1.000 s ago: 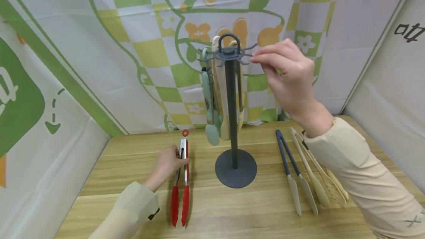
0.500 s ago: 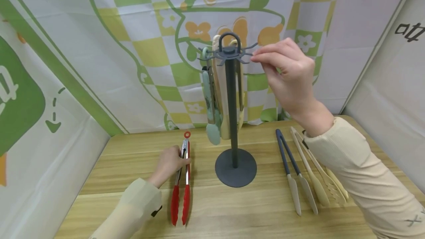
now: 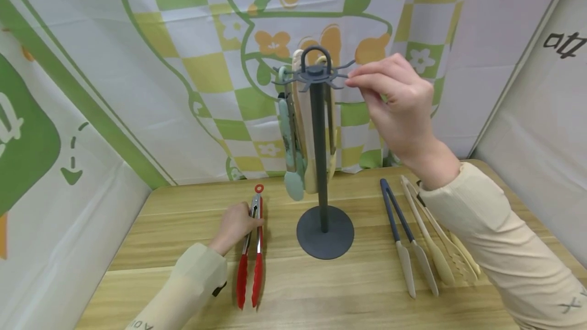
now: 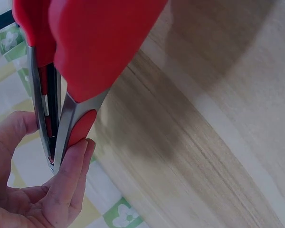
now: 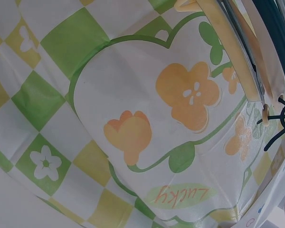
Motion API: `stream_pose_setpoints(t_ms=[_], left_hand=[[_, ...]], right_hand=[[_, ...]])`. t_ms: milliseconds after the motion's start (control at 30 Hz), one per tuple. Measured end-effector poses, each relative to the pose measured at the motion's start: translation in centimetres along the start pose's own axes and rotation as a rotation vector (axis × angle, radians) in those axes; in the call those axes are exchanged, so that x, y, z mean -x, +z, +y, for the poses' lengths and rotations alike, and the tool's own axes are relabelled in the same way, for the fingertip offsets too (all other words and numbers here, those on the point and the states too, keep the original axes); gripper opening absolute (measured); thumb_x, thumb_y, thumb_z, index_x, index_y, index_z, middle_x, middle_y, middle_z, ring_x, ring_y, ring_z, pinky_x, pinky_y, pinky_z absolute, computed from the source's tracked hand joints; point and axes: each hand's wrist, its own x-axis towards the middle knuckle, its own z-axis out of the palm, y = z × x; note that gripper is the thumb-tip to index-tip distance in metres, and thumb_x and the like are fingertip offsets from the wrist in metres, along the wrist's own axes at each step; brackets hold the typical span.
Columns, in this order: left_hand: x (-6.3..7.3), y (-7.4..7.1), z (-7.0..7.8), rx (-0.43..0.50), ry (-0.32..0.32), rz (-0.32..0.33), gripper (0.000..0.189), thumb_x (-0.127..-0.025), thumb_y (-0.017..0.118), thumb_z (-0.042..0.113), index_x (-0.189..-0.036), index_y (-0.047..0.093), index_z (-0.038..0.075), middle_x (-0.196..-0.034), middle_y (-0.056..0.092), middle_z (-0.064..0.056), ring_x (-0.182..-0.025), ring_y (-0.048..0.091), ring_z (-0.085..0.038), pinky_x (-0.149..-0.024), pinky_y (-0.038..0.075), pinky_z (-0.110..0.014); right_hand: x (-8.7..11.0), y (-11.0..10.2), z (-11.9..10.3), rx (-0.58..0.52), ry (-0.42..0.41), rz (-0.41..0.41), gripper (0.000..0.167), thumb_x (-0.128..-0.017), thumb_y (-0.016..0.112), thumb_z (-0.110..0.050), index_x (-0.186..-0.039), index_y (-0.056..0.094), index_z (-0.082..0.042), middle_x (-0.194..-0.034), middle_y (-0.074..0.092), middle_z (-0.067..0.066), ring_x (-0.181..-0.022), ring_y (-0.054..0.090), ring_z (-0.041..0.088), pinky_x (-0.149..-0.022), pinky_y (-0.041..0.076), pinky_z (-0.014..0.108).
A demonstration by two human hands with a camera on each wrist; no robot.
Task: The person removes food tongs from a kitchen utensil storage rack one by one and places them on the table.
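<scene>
On the left of the head view, my left hand grips a pair of red-tipped metal tongs near the ring end. The left wrist view has thumb and fingers on opposite sides of the tongs, their arms slightly spread. A dark grey utensil stand rises from a round base at the centre. With thumb and fingertips my right hand pinches one of its hook arms at the top right. Mint-green tongs and other cream and yellow tongs hang from hooks on the stand's far side.
Right of the stand, navy tongs with grey tips lie on the wooden table. Cream tongs lie beside them, partly under the right forearm. A patterned cloth hangs behind the table.
My left hand has shifted slightly to the right with the red-tipped tongs. The right hand still pinches the hook arm, and the stand has not moved.
</scene>
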Motion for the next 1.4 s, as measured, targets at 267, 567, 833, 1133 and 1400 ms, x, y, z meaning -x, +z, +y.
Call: stream_pose_setpoints(t_ms=[267,567,833,1133,1400], left_hand=[[-0.5,0.1,0.0,-0.008,-0.012,0.003,0.028,-0.070,0.073,0.022,-0.066,0.050,0.006,-0.057,0.046,-0.001,-0.048,0.041,-0.013,-0.040,0.035,-0.022],[-1.2,0.8,-0.5,-0.069,-0.033,-0.005,0.031,-0.071,0.074,0.026,-0.064,0.050,0.007,-0.056,0.047,-0.001,-0.048,0.042,-0.013,-0.041,0.035,-0.023],[-1.4,1.4,-0.3,-0.080,-0.043,-0.012,0.033,-0.070,0.075,0.025,-0.060,0.048,0.009,-0.054,0.044,0.000,-0.047,0.041,-0.013,-0.041,0.035,-0.023],[-1.5,1.6,-0.3,-0.100,-0.001,0.017,0.033,-0.069,0.076,0.024,-0.060,0.049,0.008,-0.056,0.046,-0.001,-0.050,0.043,-0.015,-0.042,0.035,-0.026],[-1.4,1.5,0.0,-0.113,-0.019,0.013,0.033,-0.068,0.077,0.023,-0.062,0.049,0.007,-0.058,0.044,-0.001,-0.051,0.042,-0.015,-0.043,0.034,-0.025]], right_hand=[[0.0,-0.1,0.0,-0.013,-0.003,0.001,0.015,-0.076,0.063,0.013,-0.071,0.071,0.002,-0.076,0.069,0.009,-0.070,0.056,0.019,-0.067,0.044,0.013],[0.1,0.0,0.1,-0.014,-0.007,-0.001,0.015,-0.076,0.063,0.014,-0.071,0.071,0.002,-0.076,0.069,0.009,-0.071,0.056,0.019,-0.067,0.044,0.014],[0.1,0.0,0.1,-0.011,-0.009,-0.003,0.015,-0.076,0.063,0.014,-0.072,0.071,0.002,-0.076,0.069,0.009,-0.070,0.057,0.020,-0.068,0.045,0.014],[0.1,0.0,0.2,-0.018,-0.005,0.003,0.015,-0.077,0.062,0.013,-0.072,0.071,0.002,-0.077,0.069,0.009,-0.070,0.056,0.019,-0.067,0.043,0.013],[0.2,0.1,0.2,-0.018,-0.005,0.004,0.015,-0.079,0.061,0.012,-0.072,0.071,0.002,-0.077,0.069,0.009,-0.070,0.057,0.021,-0.066,0.043,0.013]])
